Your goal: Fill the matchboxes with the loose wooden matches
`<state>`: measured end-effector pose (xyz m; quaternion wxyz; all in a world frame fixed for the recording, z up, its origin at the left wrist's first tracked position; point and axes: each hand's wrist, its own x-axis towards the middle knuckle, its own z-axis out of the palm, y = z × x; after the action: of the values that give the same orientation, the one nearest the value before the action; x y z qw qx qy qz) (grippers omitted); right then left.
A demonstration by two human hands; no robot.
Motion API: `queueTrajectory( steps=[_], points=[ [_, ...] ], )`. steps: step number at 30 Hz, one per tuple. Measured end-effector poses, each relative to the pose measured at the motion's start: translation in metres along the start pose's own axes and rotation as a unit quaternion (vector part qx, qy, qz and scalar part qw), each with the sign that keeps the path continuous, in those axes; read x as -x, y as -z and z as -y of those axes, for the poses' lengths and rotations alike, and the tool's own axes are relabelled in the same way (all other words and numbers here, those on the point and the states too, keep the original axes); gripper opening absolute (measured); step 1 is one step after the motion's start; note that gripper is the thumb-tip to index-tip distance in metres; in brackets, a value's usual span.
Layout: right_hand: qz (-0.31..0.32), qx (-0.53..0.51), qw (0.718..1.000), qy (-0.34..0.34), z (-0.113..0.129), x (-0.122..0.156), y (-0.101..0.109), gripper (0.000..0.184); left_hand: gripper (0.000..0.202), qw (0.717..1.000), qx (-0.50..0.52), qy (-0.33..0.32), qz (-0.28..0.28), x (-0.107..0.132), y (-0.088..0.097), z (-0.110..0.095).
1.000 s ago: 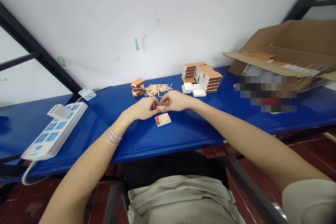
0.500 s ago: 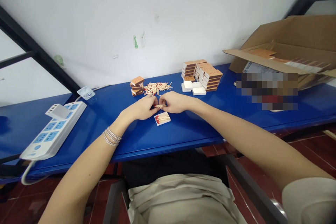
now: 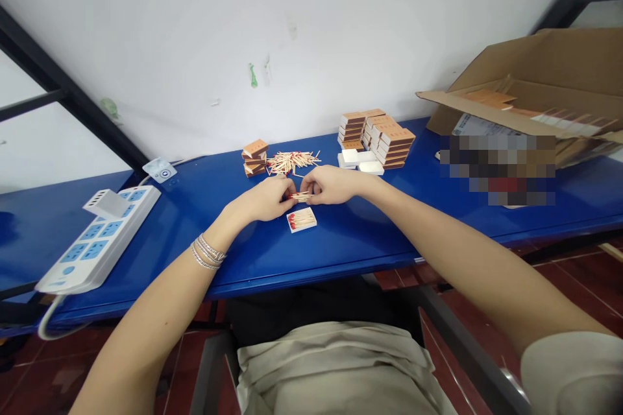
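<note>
Your left hand (image 3: 267,200) and right hand (image 3: 331,185) meet over the middle of the surface (image 3: 360,233), the fingers of both nearly closed on a small bundle of matches (image 3: 302,196): the left at the red heads, the right toward the plain ends. How firmly they press, you cannot tell from here. Just below the bundle, between it and the front edge, a white tray (image 3: 304,229) lies with matches inside, heads to the left. If one hand loosens sooner than the other, the bundle could fan out and sticks could drop across the tray's rim or roll toward that front edge. Squeezing unevenly might snap a thin stick or turn one crosswise. The loose match pile (image 3: 292,161) sits just beyond your hands, toward the back edge, so a knuckle pushed that way could scatter it or knock the uneven short stack of matchboxes (image 3: 255,157) beside it. A sleeve or wrist dragged back could shift the tray.
</note>
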<state>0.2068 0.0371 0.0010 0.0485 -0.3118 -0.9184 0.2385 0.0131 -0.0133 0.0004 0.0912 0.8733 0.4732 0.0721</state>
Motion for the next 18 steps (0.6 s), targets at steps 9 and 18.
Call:
queueTrajectory(
  steps=[9,18],
  points=[
    [-0.026,0.001,1.0,0.004,-0.003,-0.003,-0.005,0.018,0.016,1.0,0.006,0.002,-0.001,-0.001,-0.002,-0.001],
    [-0.008,0.067,0.998,0.007,0.003,-0.004,-0.01,0.015,0.021,1.0,-0.012,-0.02,0.008,-0.001,-0.005,0.002]
  ],
)
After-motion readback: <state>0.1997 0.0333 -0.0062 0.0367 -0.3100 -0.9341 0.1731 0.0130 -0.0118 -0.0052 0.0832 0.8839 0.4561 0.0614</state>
